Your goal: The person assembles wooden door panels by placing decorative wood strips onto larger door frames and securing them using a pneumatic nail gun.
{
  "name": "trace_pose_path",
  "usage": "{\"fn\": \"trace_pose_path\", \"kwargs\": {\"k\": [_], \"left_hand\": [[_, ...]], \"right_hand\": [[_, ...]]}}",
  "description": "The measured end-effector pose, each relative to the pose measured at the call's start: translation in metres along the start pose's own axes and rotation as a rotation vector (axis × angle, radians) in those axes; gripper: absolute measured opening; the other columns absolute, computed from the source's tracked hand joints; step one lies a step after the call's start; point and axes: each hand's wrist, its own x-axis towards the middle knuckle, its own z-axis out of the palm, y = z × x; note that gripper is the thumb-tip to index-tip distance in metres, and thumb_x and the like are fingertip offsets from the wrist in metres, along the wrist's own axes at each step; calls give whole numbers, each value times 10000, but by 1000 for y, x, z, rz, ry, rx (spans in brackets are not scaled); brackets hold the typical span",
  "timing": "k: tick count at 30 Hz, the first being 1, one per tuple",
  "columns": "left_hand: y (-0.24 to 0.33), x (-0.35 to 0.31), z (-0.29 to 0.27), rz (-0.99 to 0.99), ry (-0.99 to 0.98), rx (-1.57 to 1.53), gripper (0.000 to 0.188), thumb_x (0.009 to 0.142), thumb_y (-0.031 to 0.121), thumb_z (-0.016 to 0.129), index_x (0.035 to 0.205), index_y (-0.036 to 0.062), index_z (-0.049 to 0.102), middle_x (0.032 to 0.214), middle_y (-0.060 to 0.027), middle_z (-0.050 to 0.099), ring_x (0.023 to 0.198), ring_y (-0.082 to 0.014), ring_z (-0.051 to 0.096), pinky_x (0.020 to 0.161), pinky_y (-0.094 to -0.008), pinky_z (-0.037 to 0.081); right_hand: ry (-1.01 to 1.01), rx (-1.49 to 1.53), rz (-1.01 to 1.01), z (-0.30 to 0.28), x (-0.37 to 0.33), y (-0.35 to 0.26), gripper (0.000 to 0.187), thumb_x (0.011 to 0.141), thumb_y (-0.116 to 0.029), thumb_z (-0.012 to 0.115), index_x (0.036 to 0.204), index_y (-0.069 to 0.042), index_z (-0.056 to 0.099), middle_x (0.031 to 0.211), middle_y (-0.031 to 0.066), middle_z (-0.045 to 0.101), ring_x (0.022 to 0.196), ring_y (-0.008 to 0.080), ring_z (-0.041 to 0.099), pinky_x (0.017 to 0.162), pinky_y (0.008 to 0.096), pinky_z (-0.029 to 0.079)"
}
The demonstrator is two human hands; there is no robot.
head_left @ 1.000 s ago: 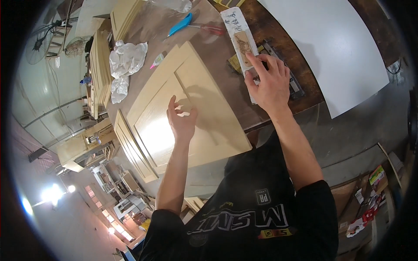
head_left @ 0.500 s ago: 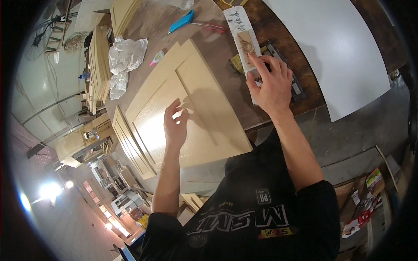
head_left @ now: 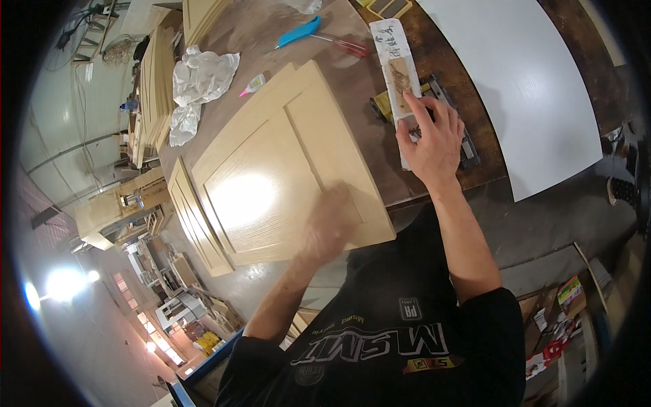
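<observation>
The left hand (head_left: 330, 227) lies blurred on the cabinet door (head_left: 285, 169), its grip unclear. The right hand (head_left: 430, 139), fingers spread, presses a wooden strip (head_left: 395, 64) on the counter (head_left: 352, 81).

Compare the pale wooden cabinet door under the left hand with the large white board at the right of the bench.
The pale wooden cabinet door has a raised frame around a sunken centre panel and shows wood grain; the large white board is flat, plain and smooth. The door is cream-yellow, the board white. The blurred left hand is over the door's near corner; nothing touches the board. Both lie flat on the dark brown bench and overhang its near edge.
</observation>
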Motion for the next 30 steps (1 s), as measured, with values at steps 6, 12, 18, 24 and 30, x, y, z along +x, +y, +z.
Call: {"fn": "trace_pose_path", "kwargs": {"k": [6,12,18,24,30], "left_hand": [[2,7,-13,-426,138,-283,315,981,73,632,1266,-49,687,1439,-262,593,1382,-400,543,1161,-468,420],[-36,23,-23,-237,234,405,476,973,133,663,1408,-45,584,1519,-256,516,1383,-455,515,1128,-486,459],[-38,8,-15,-192,262,309,494,962,151,662,1425,0,577,1560,-191,495,1427,-498,445,1149,-555,423],[-34,0,-18,-282,318,262,485,950,195,675,1403,37,605,1581,-135,474,1446,-477,423,1171,-577,388],[-44,-40,1,-288,327,224,594,936,321,704,1458,76,562,1620,-116,421,1502,-435,354,1206,-601,318]], "right_hand": [[-8,-48,-20,0,-1,2,538,820,-204,775,1344,-257,665,1204,-3,624,1150,279,591,961,468,457],[-35,-55,-23,-2,1,-2,514,853,-249,770,1357,-252,666,1207,16,634,1126,303,591,966,490,459],[2,-74,-84,5,-2,2,458,873,-266,764,1325,-248,696,1183,38,648,1107,325,603,946,497,468],[-3,-106,-1,4,8,-15,377,845,-243,778,1213,-200,708,1097,48,662,1047,339,619,887,516,471],[-91,121,64,5,41,-52,320,876,-189,744,1177,-91,699,1068,109,647,973,298,638,828,399,523]]}}
